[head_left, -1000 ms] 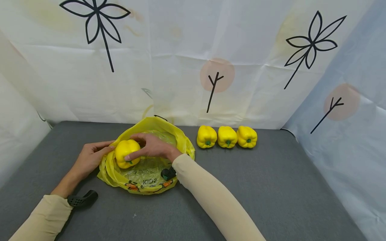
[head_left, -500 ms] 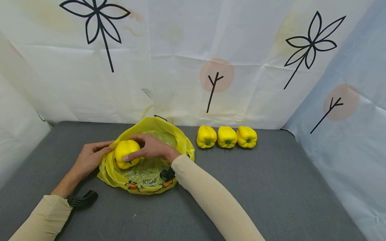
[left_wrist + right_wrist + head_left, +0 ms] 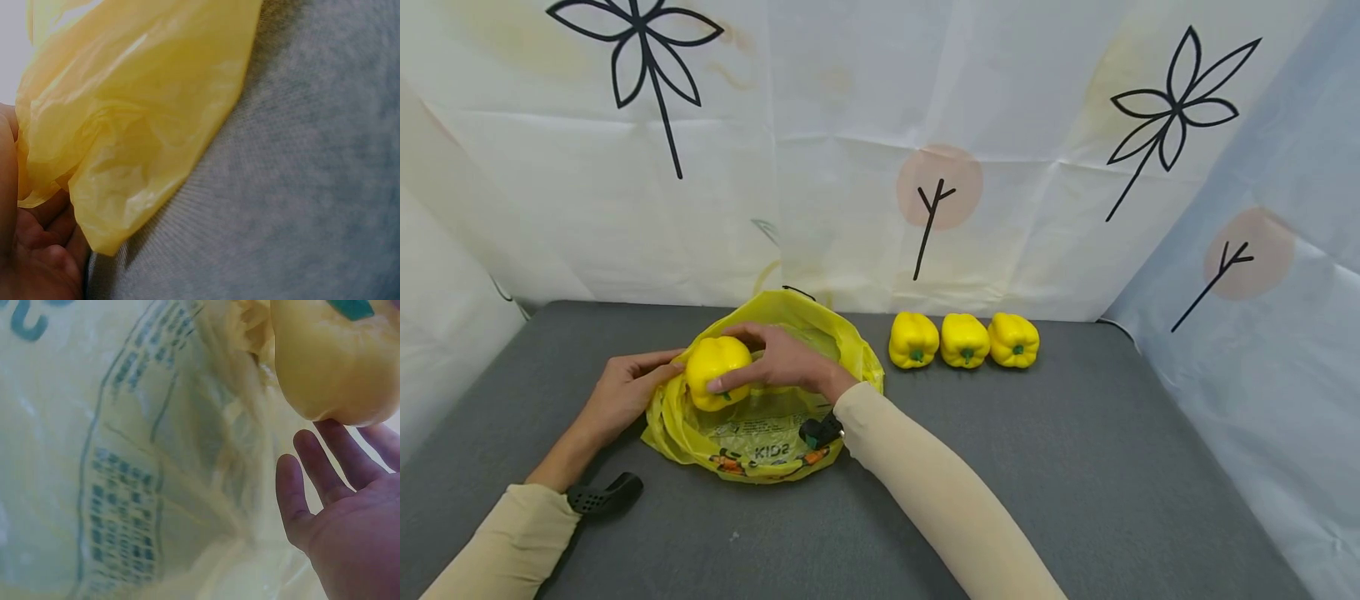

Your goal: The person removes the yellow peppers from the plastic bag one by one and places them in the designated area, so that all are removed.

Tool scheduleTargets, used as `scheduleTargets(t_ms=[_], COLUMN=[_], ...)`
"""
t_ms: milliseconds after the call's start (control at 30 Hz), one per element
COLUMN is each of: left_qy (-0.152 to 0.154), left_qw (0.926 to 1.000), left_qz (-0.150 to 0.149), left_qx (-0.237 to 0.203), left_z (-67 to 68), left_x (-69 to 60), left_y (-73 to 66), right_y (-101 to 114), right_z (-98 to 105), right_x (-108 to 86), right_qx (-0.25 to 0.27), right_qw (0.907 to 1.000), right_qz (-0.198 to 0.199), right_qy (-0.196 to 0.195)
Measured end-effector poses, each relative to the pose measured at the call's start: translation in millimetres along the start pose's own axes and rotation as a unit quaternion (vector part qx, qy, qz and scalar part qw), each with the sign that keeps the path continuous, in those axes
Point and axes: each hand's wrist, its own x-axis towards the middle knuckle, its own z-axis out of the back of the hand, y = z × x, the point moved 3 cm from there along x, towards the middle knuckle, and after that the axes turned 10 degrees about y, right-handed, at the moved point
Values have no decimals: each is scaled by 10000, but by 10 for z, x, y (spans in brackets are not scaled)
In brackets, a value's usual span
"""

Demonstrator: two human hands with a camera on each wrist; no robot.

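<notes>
A yellow plastic bag (image 3: 760,475) lies with its mouth spread wide on the grey table. My left hand (image 3: 628,392) grips the bag's left rim, thumb on top; in the left wrist view the bag's yellow film (image 3: 144,125) hangs beside that hand. My right hand (image 3: 786,360) reaches over the bag's opening and grips a yellow bell pepper (image 3: 715,372) between thumb and fingers, by the left rim. In the right wrist view, fingertips touch the pepper (image 3: 337,369), whose green stem shows, while the other fingers (image 3: 290,494) stand apart from it.
Three more yellow bell peppers (image 3: 913,341) stand in a row at the back of the table (image 3: 1037,467), right of the bag. A white printed cloth (image 3: 835,100) hangs behind the table and along both sides.
In the last half second my right hand has raised the bell pepper slightly. My left hand and the bag have stayed in place.
</notes>
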Motion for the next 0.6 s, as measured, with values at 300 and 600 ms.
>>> scheduleTargets(t_ms=[300, 600], left_qy=[-5, 28], left_qw=[10000, 10000], left_qz=[10, 36], left_qx=[7, 45], left_z=[6, 1], left_x=[0, 2], left_y=[-6, -20], right_y=[109, 242], right_z=[67, 136], right_x=[-119, -248], right_qx=[349, 441], right_qw=[9986, 9968], right_qz=[398, 650], right_qy=[-52, -108])
